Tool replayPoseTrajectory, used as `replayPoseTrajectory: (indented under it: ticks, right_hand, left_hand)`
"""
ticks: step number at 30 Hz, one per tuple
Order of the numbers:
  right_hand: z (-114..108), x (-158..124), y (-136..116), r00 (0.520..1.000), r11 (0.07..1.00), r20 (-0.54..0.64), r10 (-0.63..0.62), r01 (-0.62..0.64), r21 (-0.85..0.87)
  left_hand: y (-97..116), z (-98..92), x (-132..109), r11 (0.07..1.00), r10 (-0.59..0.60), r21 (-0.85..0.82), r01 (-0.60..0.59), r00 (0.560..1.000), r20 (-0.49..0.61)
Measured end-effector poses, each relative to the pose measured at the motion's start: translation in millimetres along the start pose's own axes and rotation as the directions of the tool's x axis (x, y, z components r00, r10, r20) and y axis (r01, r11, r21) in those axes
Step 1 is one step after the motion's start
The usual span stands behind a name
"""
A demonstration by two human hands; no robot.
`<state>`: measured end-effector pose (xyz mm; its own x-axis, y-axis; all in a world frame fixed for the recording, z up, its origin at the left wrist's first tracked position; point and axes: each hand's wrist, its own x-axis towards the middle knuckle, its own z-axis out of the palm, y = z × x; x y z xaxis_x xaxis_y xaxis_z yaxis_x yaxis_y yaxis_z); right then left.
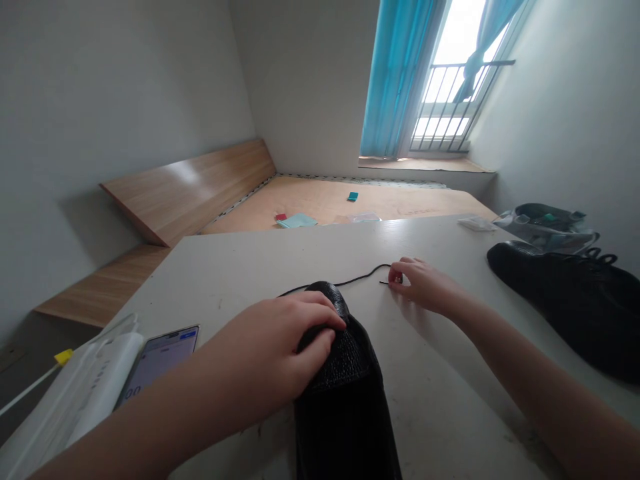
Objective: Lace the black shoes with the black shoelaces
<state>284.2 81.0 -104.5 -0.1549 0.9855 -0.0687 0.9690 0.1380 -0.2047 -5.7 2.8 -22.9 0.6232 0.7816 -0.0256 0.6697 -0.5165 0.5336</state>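
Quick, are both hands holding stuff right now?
Left hand: closed over the black shoe.
Right hand: fingers closed, pinching a thin black cord.

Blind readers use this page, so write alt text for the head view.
Left hand on a black shoe, right hand pinching a thin black cord, at a white table. A second black shoe is on the right.

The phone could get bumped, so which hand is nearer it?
Left. The left hand is right of the phone; the right hand is farther right, holding the cord.

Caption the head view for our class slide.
Left hand on a black shoe, right hand holding a black cord.
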Motion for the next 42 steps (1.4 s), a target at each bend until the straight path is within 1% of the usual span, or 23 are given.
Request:
replayPoseTrajectory:
  ticks: [2, 6, 8, 12, 15, 18, 23, 26, 28, 30, 31, 33, 35, 36, 38, 42]
  right_hand:
    - [-1, -1, -2, 0.999, 0.999, -0.002, -0.045, 0.044, -0.031]
    - [-2, -6, -9, 0.99, 0.99, -0.025, -0.141, 0.141, -0.014]
    - [-1, -10, -12, 0.986, 0.987, -0.043, -0.158, 0.157, -0.024]
    - [0, -13, -16, 0.992, 0.992, -0.072, -0.106, 0.101, -0.073]
    - [2, -10, -17, 0.996, 0.995, -0.062, -0.056, 0.05, -0.088]
    - [5, -6, -21, 0.997, 0.997, -0.058, -0.042, 0.037, -0.075]
    - [16, -3, -33, 0.994, 0.998, -0.092, -0.054, 0.057, 0.023]
    - [14, -4, -34, 0.994, 0.984, -0.092, -0.067, 0.081, 0.159]
    - [7, -6, -32, 0.993, 0.947, -0.032, -0.112, 0.116, 0.3]
    - [-3, -11, -32, 0.973, 0.871, 0.087, -0.212, 0.147, 0.469]
    - [-8, -14, -33, 0.949, 0.822, 0.154, -0.275, 0.149, 0.55]
    - [-14, -21, -39, 0.882, 0.723, 0.263, -0.39, 0.117, 0.681]
    - [-15, -27, -46, 0.823, 0.647, 0.329, -0.462, 0.059, 0.761]
    - [-14, -29, -50, 0.803, 0.617, 0.348, -0.485, 0.032, 0.786]
    - [-10, -32, -57, 0.777, 0.569, 0.366, -0.512, -0.012, 0.822]
    - [-3, -32, -62, 0.759, 0.494, 0.354, -0.546, -0.05, 0.868]
  left_hand:
    - [3, 3.9, 2, 1.0, 0.001, 0.016, 0.0, 1.0, -0.015]
    - [7, 10.1, 7, 0.998, 0.033, 0.054, -0.031, 0.999, -0.04]
    - [8, 12.0, 9, 0.997, 0.022, 0.069, -0.019, 0.999, -0.046]
    - [11, 14.6, 11, 0.996, -0.051, 0.068, 0.053, 0.998, -0.032]
    - [12, 16.4, 10, 0.988, -0.108, 0.104, 0.111, 0.994, -0.035]
    - [12, 17.7, 10, 0.985, -0.126, 0.116, 0.129, 0.992, -0.03]
    - [11, 17.8, 9, 0.984, -0.112, 0.137, 0.114, 0.993, -0.026]
    - [11, 17.3, 9, 0.985, -0.106, 0.133, 0.108, 0.994, -0.023]
    - [11, 17.2, 9, 0.985, -0.11, 0.133, 0.111, 0.994, -0.02]
    - [11, 17.2, 9, 0.984, -0.112, 0.137, 0.113, 0.994, -0.015]
    - [11, 17.2, 9, 0.984, -0.11, 0.138, 0.111, 0.994, -0.012]
    - [11, 17.2, 9, 0.985, -0.105, 0.139, 0.106, 0.994, -0.009]
    - [11, 16.8, 9, 0.985, -0.101, 0.141, 0.101, 0.995, -0.009]
    - [11, 16.6, 9, 0.985, -0.099, 0.141, 0.099, 0.995, -0.011]
    - [11, 16.1, 9, 0.986, -0.095, 0.136, 0.096, 0.995, -0.008]
    - [11, 16.4, 8, 0.988, -0.095, 0.12, 0.095, 0.995, -0.005]
